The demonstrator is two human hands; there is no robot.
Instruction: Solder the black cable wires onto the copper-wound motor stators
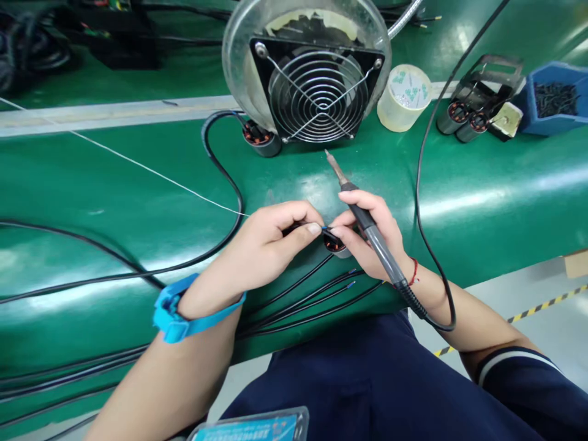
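Note:
My left hand [280, 242] pinches a black cable near its end, where a bit of blue wire shows between my two hands. A thin strand of solder wire [151, 173] runs from the left to this hand. In my right hand [374, 229] lies a soldering iron [379, 245], its tip pointing up and away toward the fan. My right thumb and index fingertip also close at the cable end. Just below the fingertips sits a small round motor stator [335, 244] with copper windings, partly hidden by my hands.
A fan with a wire guard [321, 98] stands ahead, a second stator [261, 138] at its left foot. Right of it are a tape roll [404, 98], two more stators [463, 119], a soldering stand [493, 76] and a blue bin [558, 119]. Several black cables [303, 306] lie near the front edge.

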